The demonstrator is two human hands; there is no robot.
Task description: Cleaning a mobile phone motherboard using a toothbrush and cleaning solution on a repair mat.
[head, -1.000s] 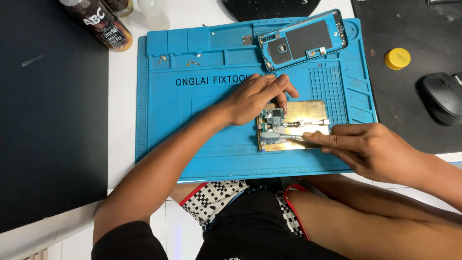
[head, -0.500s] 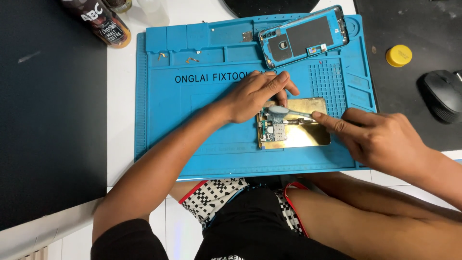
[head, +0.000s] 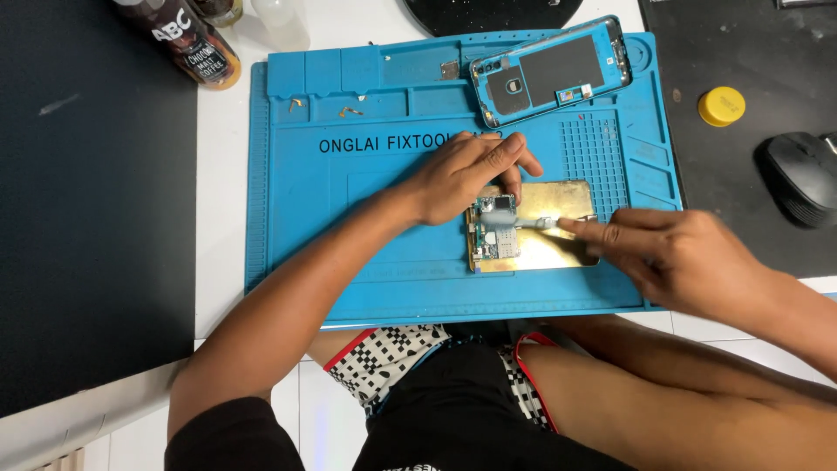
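White worktop (head: 227,218) flanked by black mats carries a blue repair mat (head: 349,235), seen from the head camera looking down over the person's lap. On the mat's middle lies a gold metal plate (head: 562,249) with a small circuit board (head: 493,235) at its left end. The left hand (head: 466,174) rests flat, fingers together, pressing on the top edge of the plate and board to keep them steady. The right hand (head: 680,257) is pinched shut on a slim metal tool (head: 545,222), whose tip sits on the board's right edge. A second ago that hand worked low, along the plate's bottom edge; half a second ago it had lifted to the upper part of the plate, and now it has drawn slightly rightward with the tool laid nearly level across the plate. The shift suggests work has passed from the board's lower side to its right side, while the holding hand has not moved. An opened phone shell (head: 549,74) lies at the mat's top edge, well apart. A yellow cap (head: 721,105) and a black mouse (head: 802,174) sit on the right-hand black mat; a brown bottle (head: 187,39) stands at upper left.
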